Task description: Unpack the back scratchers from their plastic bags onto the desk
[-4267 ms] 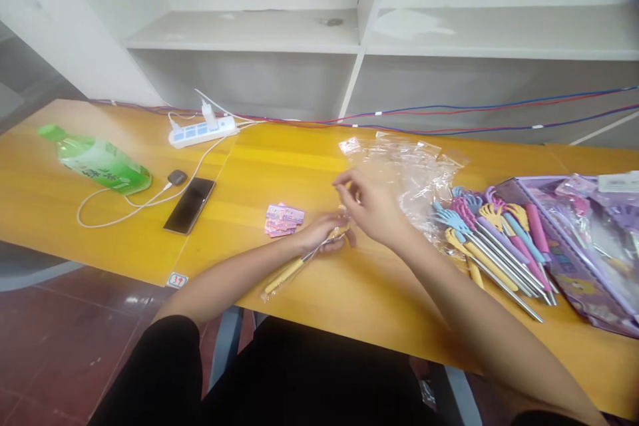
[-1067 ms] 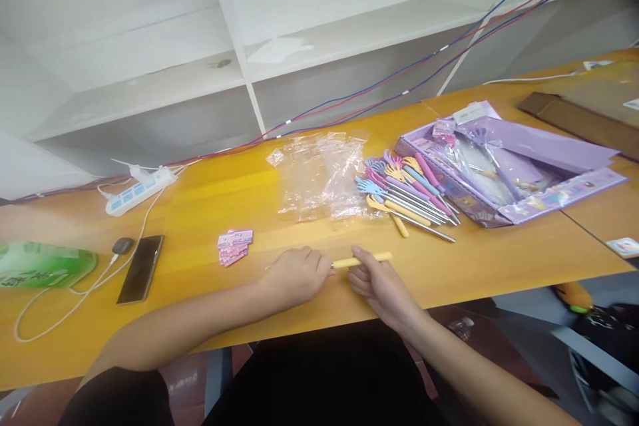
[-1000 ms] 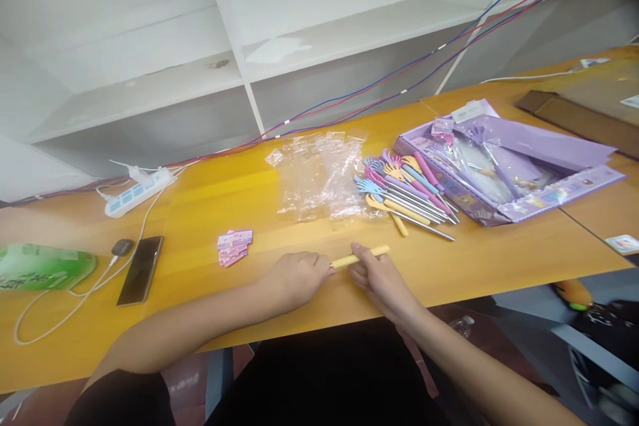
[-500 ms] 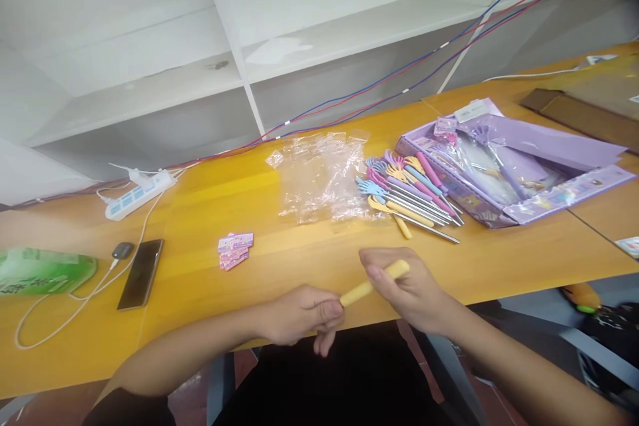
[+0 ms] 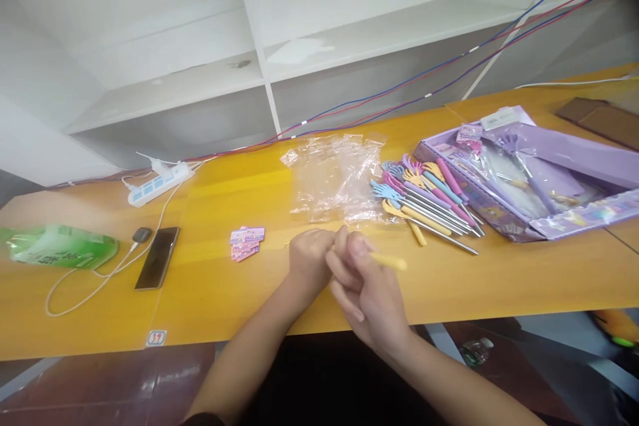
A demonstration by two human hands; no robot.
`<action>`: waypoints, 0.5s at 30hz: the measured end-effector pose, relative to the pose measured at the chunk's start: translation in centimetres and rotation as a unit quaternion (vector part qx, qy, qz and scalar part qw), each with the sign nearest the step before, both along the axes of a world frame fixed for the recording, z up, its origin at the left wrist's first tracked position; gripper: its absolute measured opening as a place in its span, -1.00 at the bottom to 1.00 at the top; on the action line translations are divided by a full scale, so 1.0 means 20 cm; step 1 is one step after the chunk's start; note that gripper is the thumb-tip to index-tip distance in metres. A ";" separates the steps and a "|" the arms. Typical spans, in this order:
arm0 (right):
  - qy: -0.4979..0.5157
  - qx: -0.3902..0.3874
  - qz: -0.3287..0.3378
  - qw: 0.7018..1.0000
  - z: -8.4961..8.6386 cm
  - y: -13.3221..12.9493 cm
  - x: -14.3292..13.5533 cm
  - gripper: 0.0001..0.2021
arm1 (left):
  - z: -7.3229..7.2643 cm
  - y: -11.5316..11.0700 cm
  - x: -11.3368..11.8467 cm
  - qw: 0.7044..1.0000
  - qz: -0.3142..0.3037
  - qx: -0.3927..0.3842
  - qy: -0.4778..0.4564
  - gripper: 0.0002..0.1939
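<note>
A yellow back-scratcher handle sticks out to the right of my right hand, whose fingers are closed around it. My left hand is a fist pressed against the right one, at the handle's other end, which the fingers mostly hide. Just beyond and to the right lies a pile of back scratchers with hand-shaped heads, metal rods and coloured handles. Clear plastic bags are spread behind my hands. Small printed purple-pink cards lie stacked to the left.
An open purple box holds bagged back scratchers at the right. On the left are a phone, a white power strip, a cable and a green package. Shelving and coloured wires run along the back of the table.
Both hands have moved up and away from the table's front edge and come together. The yellow handle, visible between them before, is now largely covered. The camera view has shifted left.
</note>
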State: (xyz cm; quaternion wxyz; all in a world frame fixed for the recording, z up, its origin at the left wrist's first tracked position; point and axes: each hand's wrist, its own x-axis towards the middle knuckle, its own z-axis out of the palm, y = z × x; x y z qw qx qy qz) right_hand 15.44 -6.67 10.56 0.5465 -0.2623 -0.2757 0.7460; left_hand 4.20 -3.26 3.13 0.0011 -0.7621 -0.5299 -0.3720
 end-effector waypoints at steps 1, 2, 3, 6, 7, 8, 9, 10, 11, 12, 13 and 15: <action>-0.017 0.004 0.016 1.000 0.01 -0.02 -0.01 -0.42 | 0.00 -0.02 0.00 1.000 0.002 0.004 -0.016 -0.50; -0.041 0.012 0.040 0.998 0.01 -0.03 -0.01 -0.39 | 0.00 -0.04 -0.01 1.000 -0.001 -0.004 -0.029 -0.47; -0.072 0.025 0.068 0.995 0.02 -0.05 -0.01 -0.36 | 0.01 -0.07 -0.02 0.999 -0.011 -0.024 -0.040 -0.45; -0.166 0.102 0.154 0.969 0.04 -0.08 0.04 -0.33 | 0.05 -0.19 -0.08 0.983 -0.073 -0.154 -0.064 -0.46; -0.186 0.135 0.187 0.955 0.05 -0.09 0.07 -0.33 | 0.07 -0.23 -0.10 0.969 -0.105 -0.210 -0.071 -0.51; -0.198 0.167 0.220 0.940 0.07 -0.10 0.10 -0.34 | 0.09 -0.29 -0.13 0.951 -0.135 -0.267 -0.081 -0.58; -0.203 0.199 0.256 0.924 0.09 -0.11 0.13 -0.34 | 0.11 -0.34 -0.15 0.929 -0.162 -0.319 -0.092 -0.67; -0.202 0.230 0.298 0.904 0.11 -0.11 0.16 -0.35 | 0.13 -0.39 -0.17 0.907 -0.183 -0.365 -0.101 -0.72; -0.200 0.259 0.345 0.880 0.13 -0.11 0.18 -0.36 | 0.15 -0.43 -0.18 0.887 -0.201 -0.401 -0.104 -0.73; -0.194 0.286 0.395 0.851 0.16 -0.11 0.20 -0.38 | 0.16 -0.47 -0.19 0.869 -0.223 -0.431 -0.099 -0.71; -0.181 0.309 0.448 0.819 0.18 -0.11 0.21 -0.39 | 0.16 -0.51 -0.19 0.848 -0.253 -0.457 -0.086 -0.68; -0.135 0.343 0.543 0.755 0.22 -0.09 0.21 -0.40 | 0.15 -0.55 -0.18 0.773 -0.363 -0.519 -0.045 -0.67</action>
